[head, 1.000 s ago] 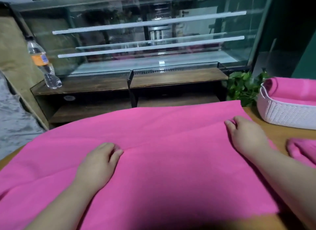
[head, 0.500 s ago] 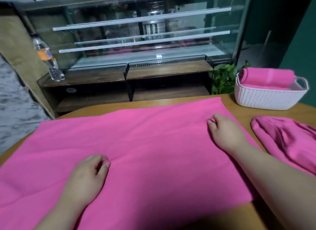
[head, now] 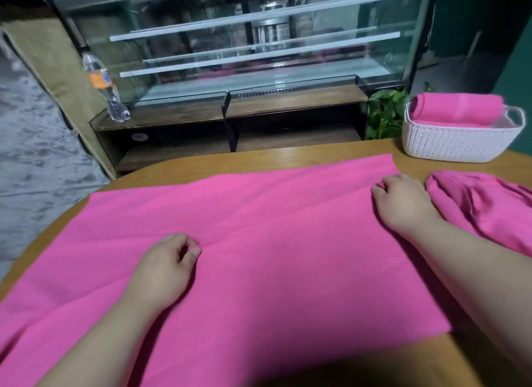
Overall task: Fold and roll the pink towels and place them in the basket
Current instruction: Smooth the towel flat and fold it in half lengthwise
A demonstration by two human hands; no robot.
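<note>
Two grips sit tighter than a second ago: left hand (head: pixel 164 268) at 8 o'clock and right hand (head: pixel 403 202) at 3 o'clock each pinch the crease of the pink towel (head: pixel 273 237) spread across the tabletop (head: pixel 288 159), fold likely starting, basket (head: pixel 449 142) at 2 o'clock.

No text, brand or number can be read. The plastic bottle (head: pixel 104 88) on the far-left shelf wears an orange label with a bluish mark, too blurred to make out. A pale round sticker (head: pixel 140 136) on the dark cabinet front below it is illegible too.
</note>
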